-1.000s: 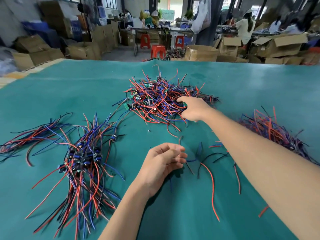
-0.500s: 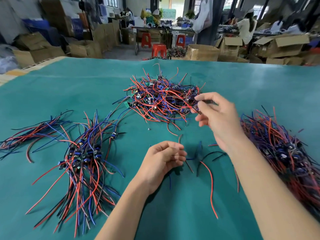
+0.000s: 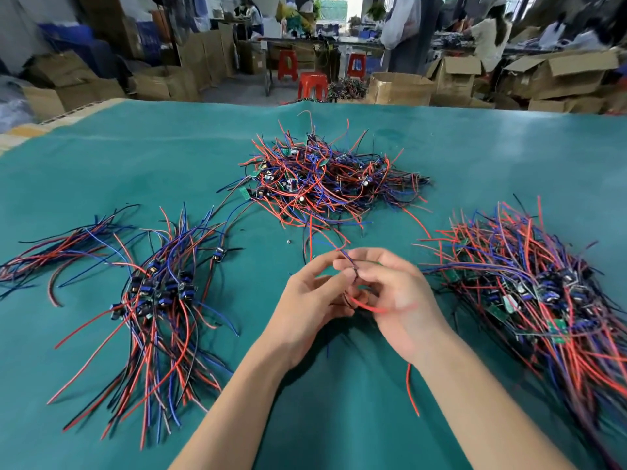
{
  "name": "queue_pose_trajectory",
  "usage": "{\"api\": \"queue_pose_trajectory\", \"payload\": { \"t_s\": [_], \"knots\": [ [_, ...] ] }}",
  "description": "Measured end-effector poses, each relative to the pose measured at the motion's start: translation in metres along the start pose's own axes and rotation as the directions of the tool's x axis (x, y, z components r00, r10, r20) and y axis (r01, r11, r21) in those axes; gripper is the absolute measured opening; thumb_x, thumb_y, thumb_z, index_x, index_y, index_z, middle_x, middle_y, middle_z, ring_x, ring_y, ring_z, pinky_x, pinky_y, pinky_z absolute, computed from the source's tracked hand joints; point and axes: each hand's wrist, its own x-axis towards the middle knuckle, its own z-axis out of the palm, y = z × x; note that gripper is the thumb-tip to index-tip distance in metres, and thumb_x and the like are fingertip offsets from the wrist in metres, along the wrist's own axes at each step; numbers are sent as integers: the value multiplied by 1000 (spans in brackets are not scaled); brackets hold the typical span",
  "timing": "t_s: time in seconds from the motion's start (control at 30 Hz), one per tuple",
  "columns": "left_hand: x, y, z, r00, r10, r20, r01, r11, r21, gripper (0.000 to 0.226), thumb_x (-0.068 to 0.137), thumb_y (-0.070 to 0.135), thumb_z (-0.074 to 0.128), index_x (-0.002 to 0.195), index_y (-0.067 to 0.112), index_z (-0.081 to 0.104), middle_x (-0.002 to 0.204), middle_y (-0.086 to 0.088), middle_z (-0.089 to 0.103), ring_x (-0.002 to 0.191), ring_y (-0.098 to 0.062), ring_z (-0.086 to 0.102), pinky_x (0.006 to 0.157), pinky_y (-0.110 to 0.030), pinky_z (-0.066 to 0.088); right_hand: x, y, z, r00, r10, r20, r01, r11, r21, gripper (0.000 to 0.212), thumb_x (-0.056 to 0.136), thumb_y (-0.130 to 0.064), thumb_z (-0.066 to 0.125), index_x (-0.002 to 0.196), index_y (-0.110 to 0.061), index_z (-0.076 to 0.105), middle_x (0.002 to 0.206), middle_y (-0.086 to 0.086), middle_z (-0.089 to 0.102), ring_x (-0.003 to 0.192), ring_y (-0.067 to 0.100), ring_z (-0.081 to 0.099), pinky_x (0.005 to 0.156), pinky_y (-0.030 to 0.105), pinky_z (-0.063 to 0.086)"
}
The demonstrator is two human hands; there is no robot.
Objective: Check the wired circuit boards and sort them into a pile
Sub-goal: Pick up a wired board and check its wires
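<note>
2 hands [image 3: 356,300], 1 wired board [image 3: 353,276] pinched

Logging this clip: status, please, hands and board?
Left hand and right hand both pinch one wired board above the green mat. Board itself mostly hidden. Nothing in the way.

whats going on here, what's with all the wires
A person is sorting wired circuit boards on a green table. Both hands, the left hand and the right hand, are together over the near middle of the table, holding one wired piece between their fingers. A tangled heap lies farther back. A combed-out pile sits to the left and a larger pile to the right.
</note>
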Motion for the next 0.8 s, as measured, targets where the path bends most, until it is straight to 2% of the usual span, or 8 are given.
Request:
{"api": "queue_pose_trajectory", "payload": {
  "t_s": [0.13, 0.2, 0.3, 0.4, 0.47, 0.57, 0.7, 0.8],
  "knots": [
    [-1, -2, -1, 999, 38, 20, -38, 999, 26, 25, 91, 9, 67, 117, 8, 66, 77, -8, 65, 66, -18, 57, 66, -26, 51, 1, 1, -3, 1000, -25, -3, 25, 999, 35, 39, 79, 20, 44, 107, -1, 61, 91, 20, 73, 59, 27, 56, 50, 31, 46],
    [-1, -4, -3, 999, 40, 4, -40, 999, 34, 26, 89, 8, 69, 114, 3, 67, 80, -8, 68, 66, -17, 60, 64, -24, 51, 2, 1, -4, 1000, -20, -23, 21, 998, 65, 40, 80, 21, 46, 110, -1, 61, 89, 21, 72, 62, 28, 60, 51, 33, 49],
    [0, -6, -4, 998, 41, -39, -38, 997, 61, 18, 87, 7, 71, 104, 2, 71, 83, -9, 68, 64, -15, 62, 58, -21, 50, 1, 0, -5, 999, -31, -38, 32, 999, 32, 36, 79, 11, 65, 112, -4, 65, 88, 20, 74, 67, 27, 67, 55, 33, 53],
    [0, -7, -4, 998, 37, -53, -32, 996, 85, 12, 85, 5, 74, 96, 4, 71, 82, -11, 66, 58, -14, 57, 47, -19, 41, 0, -1, -7, 995, -71, -67, 66, 995, -73, 40, 75, 1, 77, 112, -8, 69, 89, 18, 76, 73, 25, 71, 63, 31, 57],
    [0, -6, -3, 999, 16, -51, -12, 996, 85, 10, 85, 4, 74, 93, 3, 68, 77, -9, 65, 53, -13, 54, 42, -18, 36, 0, -1, -9, 986, -116, -120, 93, 978, -184, 28, 79, 0, 78, 104, -10, 74, 91, 16, 78, 79, 21, 71, 68, 28, 53],
    [0, -4, -2, 999, 9, -48, -4, 994, 110, 13, 85, 5, 74, 90, 6, 62, 74, -8, 64, 47, -12, 50, 38, -18, 31, 0, 0, -11, 959, -231, -164, 175, 939, -297, 16, 80, -2, 81, 89, -15, 77, 82, 7, 78, 73, 10, 69, 64, 19, 49],
    [-1, 1, -2, 999, -15, -31, 19, 990, 138, 17, 80, 14, 73, 86, 12, 57, 74, -8, 66, 42, -13, 45, 39, -18, 25, 1, 2, -10, 910, -402, -98, 318, 831, -456, 17, 82, -2, 81, 85, -18, 77, 80, 1, 78, 71, 11, 70, 68, 18, 52],
    [-2, 2, -2, 999, -43, -24, 46, 989, 144, 20, 90, 19, 69, 80, 13, 54, 71, -8, 64, 42, -13, 44, 38, -17, 24, 0, 3, -9, 898, -436, -65, 355, 802, -480, 18, 83, -4, 80, 88, -21, 77, 80, 1, 78, 71, 12, 72, 68, 19, 54]
  ]
}}
